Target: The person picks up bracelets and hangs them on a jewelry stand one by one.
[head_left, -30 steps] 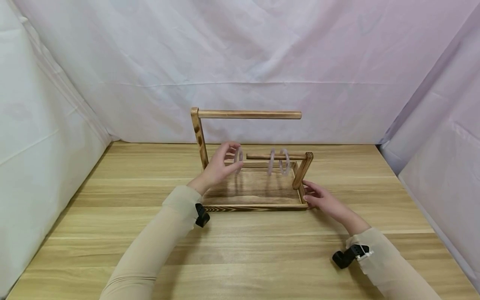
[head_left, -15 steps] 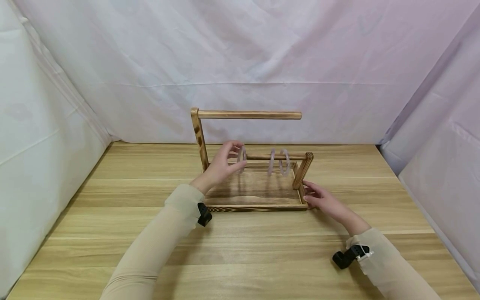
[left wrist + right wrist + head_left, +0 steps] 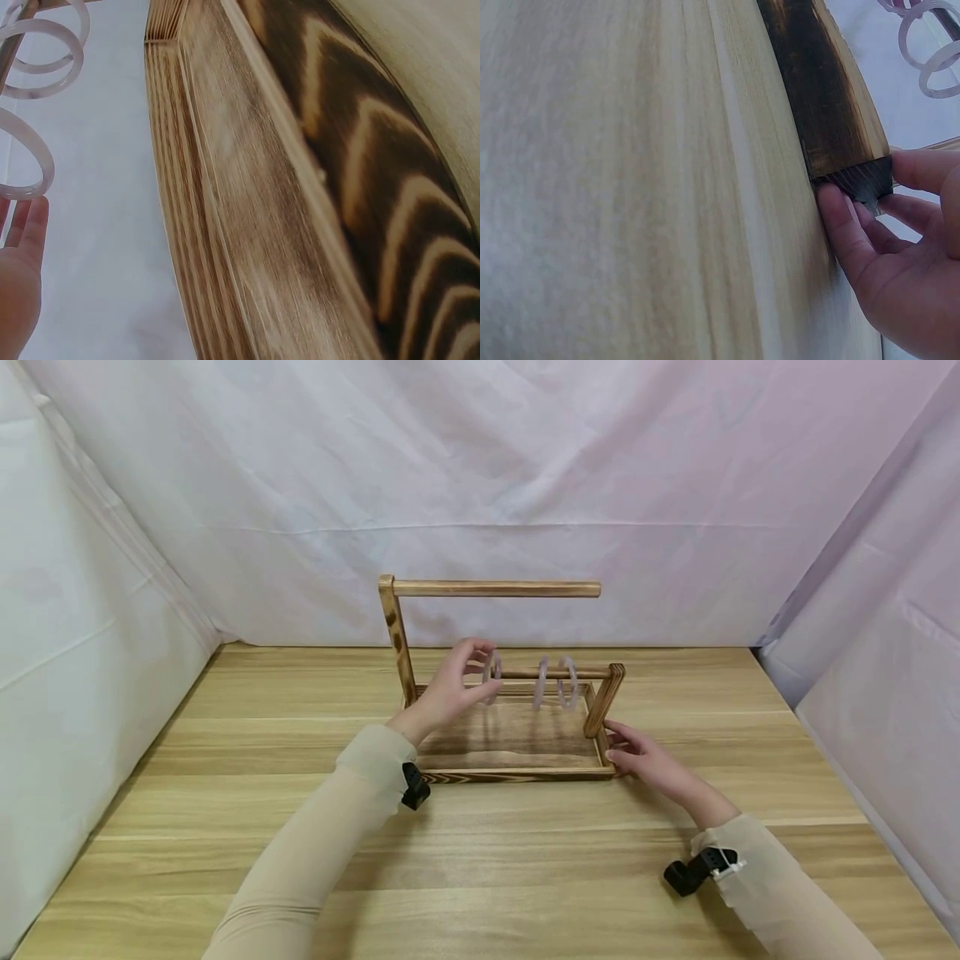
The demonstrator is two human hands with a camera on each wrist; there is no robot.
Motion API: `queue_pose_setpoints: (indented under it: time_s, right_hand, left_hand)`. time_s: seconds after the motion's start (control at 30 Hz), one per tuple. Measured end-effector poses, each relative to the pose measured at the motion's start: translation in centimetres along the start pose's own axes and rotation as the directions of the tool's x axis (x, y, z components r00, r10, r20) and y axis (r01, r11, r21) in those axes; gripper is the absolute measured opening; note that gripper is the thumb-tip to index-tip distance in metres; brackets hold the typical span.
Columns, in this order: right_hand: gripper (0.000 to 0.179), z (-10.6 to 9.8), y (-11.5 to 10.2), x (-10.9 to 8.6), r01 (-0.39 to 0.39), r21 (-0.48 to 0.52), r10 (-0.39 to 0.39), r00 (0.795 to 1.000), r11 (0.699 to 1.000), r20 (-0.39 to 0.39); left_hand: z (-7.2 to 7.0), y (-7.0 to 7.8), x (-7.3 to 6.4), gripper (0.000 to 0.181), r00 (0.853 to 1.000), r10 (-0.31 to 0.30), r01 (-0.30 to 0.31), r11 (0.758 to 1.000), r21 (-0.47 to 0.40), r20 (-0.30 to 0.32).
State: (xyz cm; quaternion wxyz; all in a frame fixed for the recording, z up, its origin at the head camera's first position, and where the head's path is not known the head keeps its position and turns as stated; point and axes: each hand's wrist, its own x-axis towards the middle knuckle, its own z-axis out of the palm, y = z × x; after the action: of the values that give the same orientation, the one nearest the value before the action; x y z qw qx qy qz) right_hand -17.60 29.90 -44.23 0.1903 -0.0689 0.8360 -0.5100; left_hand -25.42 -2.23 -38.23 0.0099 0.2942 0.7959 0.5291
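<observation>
In the head view my left hand pinches a pale translucent bangle between thumb and fingers. That bangle stands on edge and overlaps the free left end of the lower rod of a wooden bangle stand. Two more bangles, a nearer-left one and a right one, hang on this rod. The left wrist view catches the held bangle at my fingertips. My right hand holds the stand's front right corner; its fingers press the dark end of the frame.
The stand's longer upper rod reaches rightward from a tall left post, above and behind the lower one. A short post carries the lower rod. White cloth hangs behind the wooden table.
My left hand has moved the bangle rightward, from a gap left of the lower rod to overlapping its free end. The right hand stays at the stand's corner.
</observation>
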Motion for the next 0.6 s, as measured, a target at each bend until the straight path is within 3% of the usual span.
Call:
queue_pose_setpoints:
  time_s: [0.6]
  right_hand:
    - [0.063,0.02,-0.05,0.00,0.001,0.003,-0.001,1.000,1.000,0.000]
  left_hand:
    - [0.62,0.50,0.77,0.045,0.999,0.039,-0.039,0.999,-0.015,0.005]
